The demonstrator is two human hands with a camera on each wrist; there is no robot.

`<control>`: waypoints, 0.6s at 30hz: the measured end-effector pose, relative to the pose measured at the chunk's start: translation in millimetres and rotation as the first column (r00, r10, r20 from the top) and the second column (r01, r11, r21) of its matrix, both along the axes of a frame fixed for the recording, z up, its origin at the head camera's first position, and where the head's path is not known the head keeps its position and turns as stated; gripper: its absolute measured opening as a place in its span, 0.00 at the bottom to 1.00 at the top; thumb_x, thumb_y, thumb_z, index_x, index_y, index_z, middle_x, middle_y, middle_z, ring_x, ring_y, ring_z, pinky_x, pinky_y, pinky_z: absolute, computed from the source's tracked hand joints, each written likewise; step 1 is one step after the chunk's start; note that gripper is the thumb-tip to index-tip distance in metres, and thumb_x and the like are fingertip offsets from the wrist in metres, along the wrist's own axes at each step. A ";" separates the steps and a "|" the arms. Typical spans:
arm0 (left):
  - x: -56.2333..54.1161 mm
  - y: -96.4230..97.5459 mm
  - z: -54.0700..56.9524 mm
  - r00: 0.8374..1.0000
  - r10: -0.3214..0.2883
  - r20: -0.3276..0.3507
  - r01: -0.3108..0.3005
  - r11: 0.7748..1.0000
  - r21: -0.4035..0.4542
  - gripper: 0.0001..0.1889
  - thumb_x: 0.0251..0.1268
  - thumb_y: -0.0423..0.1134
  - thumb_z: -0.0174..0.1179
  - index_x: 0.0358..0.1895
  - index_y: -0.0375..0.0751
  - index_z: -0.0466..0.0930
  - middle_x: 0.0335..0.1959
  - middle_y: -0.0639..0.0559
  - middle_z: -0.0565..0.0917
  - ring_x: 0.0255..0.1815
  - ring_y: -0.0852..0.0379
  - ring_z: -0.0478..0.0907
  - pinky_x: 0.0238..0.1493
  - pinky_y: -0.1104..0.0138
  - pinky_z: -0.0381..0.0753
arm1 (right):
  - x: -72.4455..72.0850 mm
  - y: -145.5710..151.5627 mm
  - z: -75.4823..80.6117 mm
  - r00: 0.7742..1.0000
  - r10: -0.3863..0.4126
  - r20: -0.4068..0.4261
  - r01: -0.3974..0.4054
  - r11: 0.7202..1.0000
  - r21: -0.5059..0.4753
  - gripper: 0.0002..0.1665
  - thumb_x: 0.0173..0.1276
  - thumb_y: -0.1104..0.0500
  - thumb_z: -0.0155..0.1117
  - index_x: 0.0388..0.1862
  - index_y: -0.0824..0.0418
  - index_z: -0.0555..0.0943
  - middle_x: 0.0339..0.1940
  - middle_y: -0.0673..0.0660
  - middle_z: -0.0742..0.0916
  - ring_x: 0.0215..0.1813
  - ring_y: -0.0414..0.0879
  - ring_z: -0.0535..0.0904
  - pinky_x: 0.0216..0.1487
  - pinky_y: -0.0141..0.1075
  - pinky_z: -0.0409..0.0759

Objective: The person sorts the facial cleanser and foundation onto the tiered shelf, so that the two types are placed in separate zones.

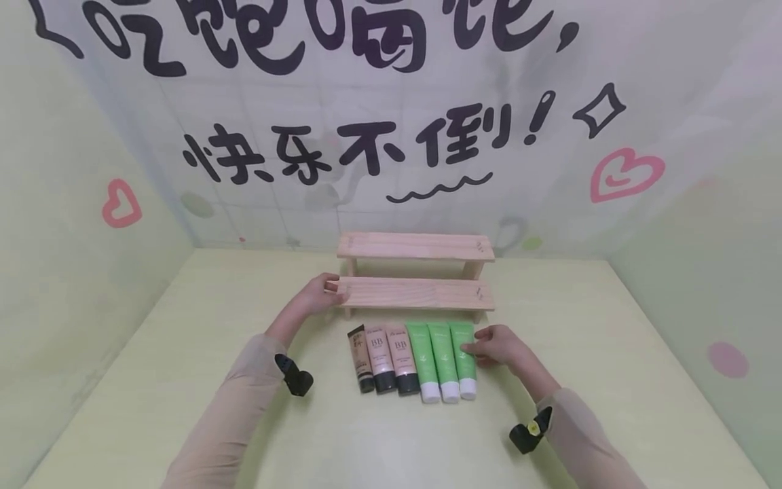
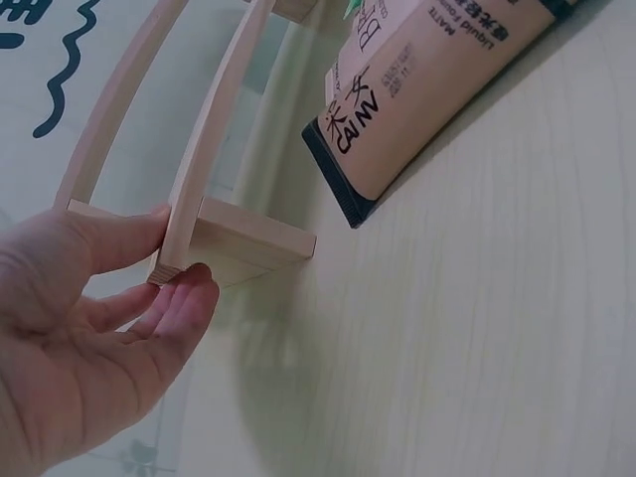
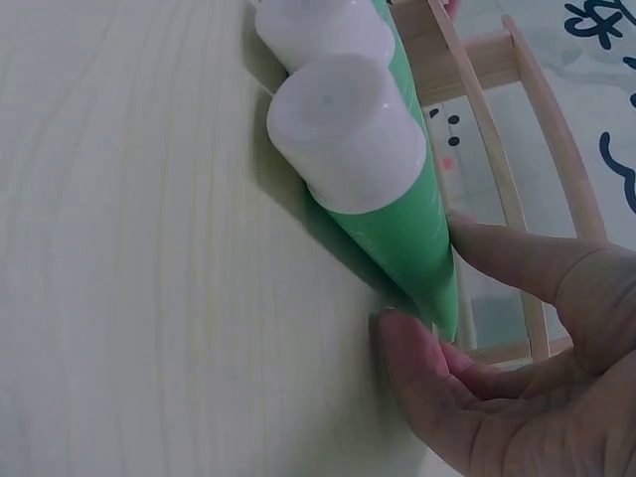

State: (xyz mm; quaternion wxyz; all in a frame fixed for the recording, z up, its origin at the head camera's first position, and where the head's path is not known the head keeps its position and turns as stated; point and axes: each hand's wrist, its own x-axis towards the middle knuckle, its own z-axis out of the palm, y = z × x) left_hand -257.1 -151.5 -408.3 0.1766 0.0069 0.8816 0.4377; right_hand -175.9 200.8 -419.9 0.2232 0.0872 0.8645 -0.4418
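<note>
My left hand (image 1: pixel 316 295) holds the left end of the lower board of a two-step wooden shelf (image 1: pixel 415 293). In the left wrist view, the thumb lies on one face of the board and the fingers curl under its edge. My right hand (image 1: pixel 506 345) pinches the flat end of the rightmost green tube (image 3: pixel 422 253), which lies with its white cap (image 3: pixel 348 134) toward me. Left of it lie two more green tubes (image 1: pixel 443 360), two pink BB cream tubes (image 1: pixel 380 350) with black caps, and a slim brown liquid foundation tube (image 2: pixel 427 89).
The tubes lie side by side on a pale wood-grain table (image 1: pixel 391 448), just in front of the shelf. Behind the shelf stands a backdrop (image 1: pixel 354 217) with black writing and pink hearts. Side panels (image 1: pixel 709 292) bound the table left and right.
</note>
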 end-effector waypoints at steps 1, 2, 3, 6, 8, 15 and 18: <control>0.0 0.4 0.4 1.000 0.005 0.010 -0.005 1.000 0.006 0.33 0.64 0.40 0.55 0.67 0.32 0.53 0.60 0.32 0.68 0.59 0.39 0.69 0.58 0.53 0.74 | -0.3 -0.8 -0.1 1.000 -0.003 0.002 0.003 1.000 0.006 0.37 0.55 0.56 0.68 0.56 0.78 0.66 0.44 0.67 0.81 0.30 0.42 0.80 0.35 0.34 0.83; 0.3 0.7 1.1 1.000 0.008 0.016 -0.008 1.000 0.010 0.33 0.64 0.40 0.55 0.67 0.32 0.53 0.60 0.32 0.68 0.58 0.39 0.70 0.57 0.54 0.74 | -0.3 -1.5 0.2 1.000 -0.003 0.002 0.003 1.000 0.011 0.37 0.56 0.56 0.68 0.56 0.78 0.66 0.43 0.67 0.81 0.29 0.41 0.80 0.35 0.34 0.83; 0.6 1.1 1.5 1.000 0.014 0.024 -0.014 1.000 0.013 0.33 0.64 0.40 0.55 0.68 0.33 0.53 0.60 0.32 0.68 0.57 0.39 0.70 0.57 0.54 0.74 | -0.4 -2.2 0.2 1.000 -0.006 0.003 0.006 1.000 0.008 0.36 0.56 0.56 0.68 0.56 0.78 0.67 0.42 0.67 0.82 0.29 0.41 0.80 0.34 0.34 0.83; 3.1 3.6 1.8 0.999 0.032 0.044 -0.033 0.999 0.021 0.33 0.63 0.39 0.55 0.68 0.34 0.52 0.59 0.33 0.68 0.57 0.40 0.70 0.56 0.55 0.75 | 2.1 -3.1 0.6 1.000 -0.004 0.004 0.004 1.000 0.003 0.35 0.56 0.57 0.67 0.54 0.79 0.67 0.39 0.67 0.82 0.27 0.41 0.81 0.34 0.36 0.84; 3.9 4.8 1.6 0.998 0.039 0.052 -0.039 0.999 0.016 0.33 0.64 0.39 0.55 0.68 0.34 0.52 0.59 0.33 0.69 0.56 0.41 0.71 0.55 0.56 0.75 | 3.2 -3.9 1.2 1.000 0.001 0.002 -0.001 1.000 0.001 0.34 0.57 0.58 0.66 0.54 0.79 0.67 0.39 0.67 0.82 0.26 0.42 0.81 0.33 0.36 0.84; 4.6 6.5 4.8 0.997 0.049 0.057 -0.050 0.999 0.017 0.32 0.64 0.39 0.55 0.68 0.35 0.52 0.58 0.34 0.69 0.56 0.42 0.71 0.55 0.56 0.75 | 1.5 -9.3 1.5 1.000 0.000 -0.008 0.000 0.999 0.043 0.27 0.58 0.57 0.65 0.49 0.77 0.72 0.35 0.64 0.84 0.26 0.42 0.81 0.31 0.35 0.83; 4.9 6.1 6.1 0.997 0.052 0.057 -0.054 0.998 0.025 0.32 0.63 0.38 0.55 0.68 0.35 0.52 0.59 0.34 0.69 0.56 0.41 0.71 0.56 0.55 0.75 | 0.8 -12.0 1.2 1.000 -0.004 -0.003 0.005 0.998 0.061 0.26 0.58 0.57 0.65 0.48 0.76 0.73 0.34 0.63 0.84 0.27 0.42 0.81 0.31 0.35 0.83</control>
